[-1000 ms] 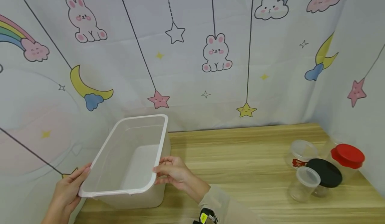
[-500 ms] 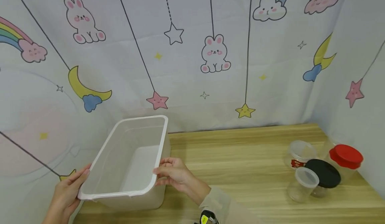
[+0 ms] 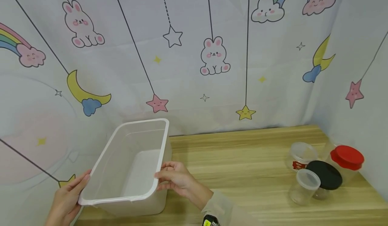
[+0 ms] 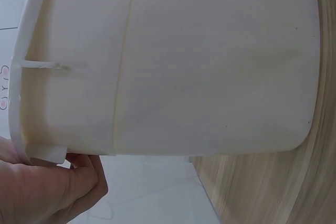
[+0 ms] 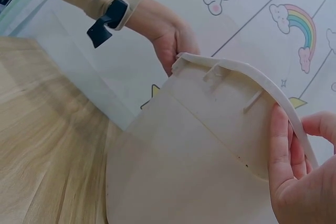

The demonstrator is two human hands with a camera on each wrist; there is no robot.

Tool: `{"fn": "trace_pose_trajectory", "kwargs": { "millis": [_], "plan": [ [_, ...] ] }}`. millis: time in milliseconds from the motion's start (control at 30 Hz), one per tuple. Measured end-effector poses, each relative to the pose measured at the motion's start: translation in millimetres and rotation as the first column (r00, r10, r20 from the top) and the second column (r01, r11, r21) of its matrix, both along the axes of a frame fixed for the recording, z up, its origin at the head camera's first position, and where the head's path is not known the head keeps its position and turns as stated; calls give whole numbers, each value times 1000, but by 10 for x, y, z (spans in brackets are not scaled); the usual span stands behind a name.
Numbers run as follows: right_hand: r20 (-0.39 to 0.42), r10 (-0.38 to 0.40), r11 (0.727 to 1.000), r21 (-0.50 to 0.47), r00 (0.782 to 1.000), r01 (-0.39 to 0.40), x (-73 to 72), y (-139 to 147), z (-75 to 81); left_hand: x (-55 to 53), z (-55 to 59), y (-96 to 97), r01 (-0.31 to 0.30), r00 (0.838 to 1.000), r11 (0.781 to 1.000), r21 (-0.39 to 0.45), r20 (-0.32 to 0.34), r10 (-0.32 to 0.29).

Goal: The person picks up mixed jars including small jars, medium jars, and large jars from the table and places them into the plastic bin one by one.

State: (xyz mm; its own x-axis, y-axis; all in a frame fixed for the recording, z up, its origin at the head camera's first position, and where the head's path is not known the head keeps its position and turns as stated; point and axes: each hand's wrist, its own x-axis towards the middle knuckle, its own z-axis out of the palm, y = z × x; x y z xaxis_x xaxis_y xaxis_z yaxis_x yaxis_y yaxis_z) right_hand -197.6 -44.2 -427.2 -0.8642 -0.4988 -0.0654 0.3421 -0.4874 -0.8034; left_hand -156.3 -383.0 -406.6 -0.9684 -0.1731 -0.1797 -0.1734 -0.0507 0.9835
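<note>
A white plastic bin (image 3: 142,172) with nothing in it sits on the left part of the wooden table in the head view. My left hand (image 3: 67,197) grips its rim at the near left corner. On the opposite long side my right hand (image 3: 179,180) pinches the rim, thumb on top and fingers beneath. The left wrist view shows the bin's outer wall (image 4: 210,66) close up, with the left hand (image 4: 52,187) at the rim corner. From the right wrist view, the right hand's fingers (image 5: 281,145) lie under the bin's lip.
Several containers stand at the table's right: a clear tub (image 3: 303,152), a small clear cup (image 3: 304,189), one with a black lid (image 3: 325,175) and a jar with a red lid (image 3: 347,157). A printed curtain (image 3: 188,74) borders the wooden table (image 3: 230,165) behind and at the sides.
Both hands keep the same hold on the bin, which stays in nearly the same place. The head view has shifted slightly, so everything sits a little lower or farther left.
</note>
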Motion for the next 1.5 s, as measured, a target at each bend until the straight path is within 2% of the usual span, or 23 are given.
{"fn": "trace_pose_trajectory", "kwargs": {
  "millis": [533, 933, 1200, 1500],
  "plan": [
    [7, 18, 1000, -22, 1000, -18, -9, 40, -52, 12, 4, 61, -6, 999, 1000, 18, 40, 5],
    [9, 12, 1000, -22, 1000, -12, -3, 67, -68, 26, -32, 86, -3, 1000, 999, 44, 4, 3],
    [-10, 23, 999, -39, 1000, -24, -11, 112, -57, 31, -61, 115, -3, 998, 999, 54, -55, 6],
    [-2, 19, 999, -40, 1000, -19, -13, 143, -72, 28, -31, 173, -37, 999, 999, 32, 4, 37]
  ]
}}
